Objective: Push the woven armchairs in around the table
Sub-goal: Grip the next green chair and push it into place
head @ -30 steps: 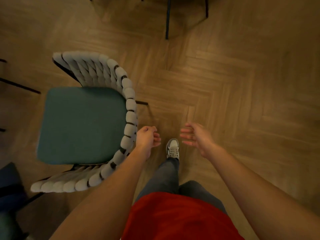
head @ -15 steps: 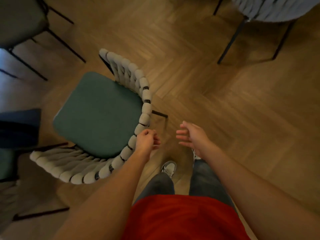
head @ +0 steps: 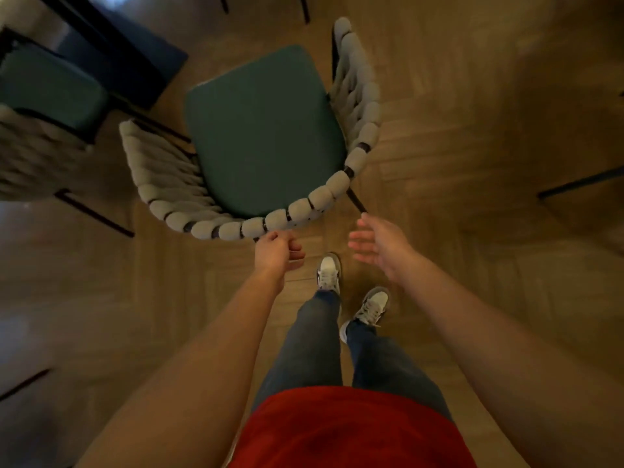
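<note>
The armchair (head: 263, 136) stands in the upper middle of the frame, green seat facing the dark table (head: 111, 45) at upper left. The left hand (head: 278, 249) is curled at the woven back rim, touching it; I cannot tell whether it truly grips. The right hand (head: 378, 244) hangs open just right, fingers spread, holding nothing. A second chair (head: 44, 106) sits at far left.

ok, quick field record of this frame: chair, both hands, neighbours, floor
chair: woven armchair, green seat, cream rope back toward the person
left hand: left hand curled, at the back rim; grip unclear
right hand: right hand open, off the chair
neighbour: second armchair at left, by the dark table
floor: herringbone wood floor
</note>
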Demonstrator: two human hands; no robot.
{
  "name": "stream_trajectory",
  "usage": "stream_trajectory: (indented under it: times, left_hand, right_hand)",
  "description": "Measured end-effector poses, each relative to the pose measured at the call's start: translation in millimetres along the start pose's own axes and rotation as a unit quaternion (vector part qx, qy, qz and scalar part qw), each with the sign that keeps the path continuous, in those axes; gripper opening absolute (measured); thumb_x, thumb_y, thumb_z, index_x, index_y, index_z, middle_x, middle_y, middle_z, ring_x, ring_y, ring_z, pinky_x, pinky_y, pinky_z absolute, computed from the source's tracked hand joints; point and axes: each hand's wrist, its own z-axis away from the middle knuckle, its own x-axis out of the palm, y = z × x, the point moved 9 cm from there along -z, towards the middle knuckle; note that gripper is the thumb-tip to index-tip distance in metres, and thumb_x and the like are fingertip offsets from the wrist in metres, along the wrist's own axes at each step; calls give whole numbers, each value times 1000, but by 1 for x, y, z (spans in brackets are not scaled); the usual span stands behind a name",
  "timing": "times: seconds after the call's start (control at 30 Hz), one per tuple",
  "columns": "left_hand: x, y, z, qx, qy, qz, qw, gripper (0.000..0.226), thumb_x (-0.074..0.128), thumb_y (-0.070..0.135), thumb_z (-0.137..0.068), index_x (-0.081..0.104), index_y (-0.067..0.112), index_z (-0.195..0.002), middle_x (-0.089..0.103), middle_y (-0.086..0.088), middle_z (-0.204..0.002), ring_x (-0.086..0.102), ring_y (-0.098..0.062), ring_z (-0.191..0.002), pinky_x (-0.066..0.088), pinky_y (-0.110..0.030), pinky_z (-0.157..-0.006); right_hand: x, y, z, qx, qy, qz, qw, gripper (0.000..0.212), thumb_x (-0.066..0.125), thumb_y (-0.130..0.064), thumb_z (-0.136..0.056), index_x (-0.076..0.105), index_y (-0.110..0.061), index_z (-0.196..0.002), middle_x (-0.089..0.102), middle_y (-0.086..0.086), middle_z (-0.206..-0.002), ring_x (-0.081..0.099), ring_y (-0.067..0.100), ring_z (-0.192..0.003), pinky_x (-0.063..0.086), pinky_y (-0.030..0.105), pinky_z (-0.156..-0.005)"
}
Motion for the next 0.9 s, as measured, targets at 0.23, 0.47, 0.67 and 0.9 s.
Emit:
stream_trajectory:
  times: [0.23, 0.47, 0.67, 0.9]
  left_hand:
    - [-42, -29, -21, -87, 85, 123, 985, 32, 52, 32, -98, 59, 5, -113, 65, -13, -96, 67, -25, -85, 56, -34, -62]
    - [-75, -21, -53, -141, 140, 287, 937, 60, 55, 47, -95, 40, 14, -144, 53, -16, -122, 62, -28, -89, 58, -45, -82]
    - [-94, -18, -80, -195, 164, 294, 921, 60, 60, 44, -94, 40, 17, -143, 49, -12, -140, 59, -33, -110, 56, -49, -88]
    - [-100, -22, -104, -251, 174, 295, 905, 59, 62, 43, -93, 41, 17, -141, 52, -13, -135, 58, -36, -104, 57, -54, -75]
  right_hand:
    - [27, -23, -24, 9, -33, 62, 997, 37, 49, -36, -100, 53, -14, -129, 66, 8, -112, 66, 23, -100, 56, 39, -86]
    - [57, -37, -54, 80, -40, -80, 993, 54, 54, -33, -97, 37, -15, -145, 55, 15, -121, 59, 29, -110, 53, 43, -90]
    - [59, -45, -86, 105, -12, -112, 988, 51, 55, -30, -97, 38, -14, -142, 56, 16, -114, 54, 36, -121, 46, 48, -101]
    - [59, -45, -110, 133, 31, -120, 983, 51, 57, -35, -95, 42, -15, -139, 58, 16, -116, 56, 37, -118, 46, 56, -100]
